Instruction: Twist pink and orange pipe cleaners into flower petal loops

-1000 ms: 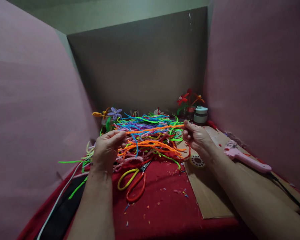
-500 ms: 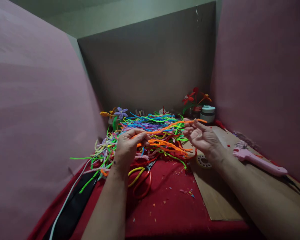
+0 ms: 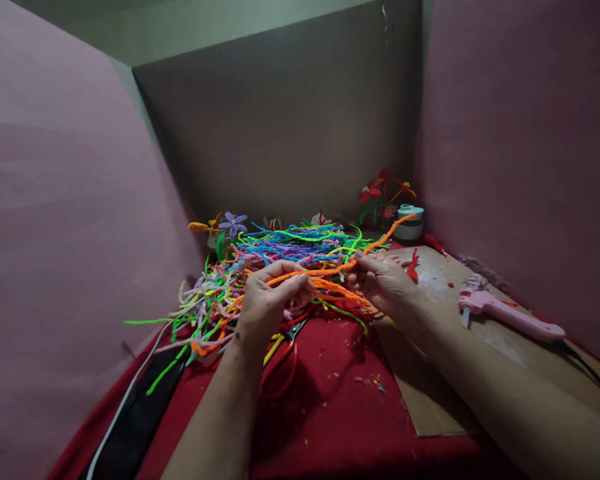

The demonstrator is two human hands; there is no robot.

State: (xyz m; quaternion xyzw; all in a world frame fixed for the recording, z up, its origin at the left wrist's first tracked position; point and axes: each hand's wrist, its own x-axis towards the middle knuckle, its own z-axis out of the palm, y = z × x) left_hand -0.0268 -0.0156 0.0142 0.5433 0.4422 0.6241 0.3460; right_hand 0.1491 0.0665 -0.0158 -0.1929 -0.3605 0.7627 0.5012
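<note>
An orange pipe cleaner stretches between my two hands, its far end rising past the right one. My left hand is closed, pinching it between thumb and fingers. Thumb and fingertips of my right hand pinch the same stem farther along. Just below it lie several more orange pipe cleaners, their left ends hidden behind my left hand. Behind both hands spreads a heap of many-coloured pipe cleaners. Scissors with red and yellow handles rest near my left wrist, partly covered by it.
On the right, a pink glue gun lies on a wooden board. A lidded container and red flowers stand behind. A purple flower is at back left. Scraps dot the red cloth; a white cable runs left.
My right hand has moved left and down along the orange pipe cleaner, nearer my left hand. Its fingers, looser before, now pinch the stem, and the free end tilts upward. The view shifted slightly.
</note>
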